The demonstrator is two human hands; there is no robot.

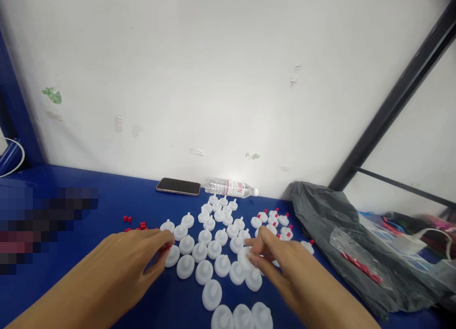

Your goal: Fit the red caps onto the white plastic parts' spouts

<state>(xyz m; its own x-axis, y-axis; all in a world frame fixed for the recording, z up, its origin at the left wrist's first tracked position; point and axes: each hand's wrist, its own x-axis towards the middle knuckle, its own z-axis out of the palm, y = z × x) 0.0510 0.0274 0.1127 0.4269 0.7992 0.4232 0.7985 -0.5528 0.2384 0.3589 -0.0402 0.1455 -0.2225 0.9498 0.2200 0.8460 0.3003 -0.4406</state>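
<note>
My left hand (pixel 142 255) is closed in a pinch, with a bit of a small red cap (pixel 168 247) showing between thumb and forefinger. Thumb and fingers of my right hand (pixel 272 255) grip the edge of a white nozzle lid (pixel 244 258), a round disc with a short spout. Between and in front of both hands stand several similar white lids (pixel 204 272), spouts mostly upward. More loose red caps (pixel 142 225) lie beyond my left hand. Past my right hand sit several white lids with red caps on their spouts (pixel 284 219), partly hidden by that hand.
At the back of the blue table (pixel 107 191), a phone (pixel 178 186) lies beside a clear plastic bottle (pixel 231 187) on its side. A dark grey plastic bag (pixel 320 220) spreads along the right, with a clear bag of red pieces (pixel 359 265) on it. A white wall (pixel 213 82) stands behind.
</note>
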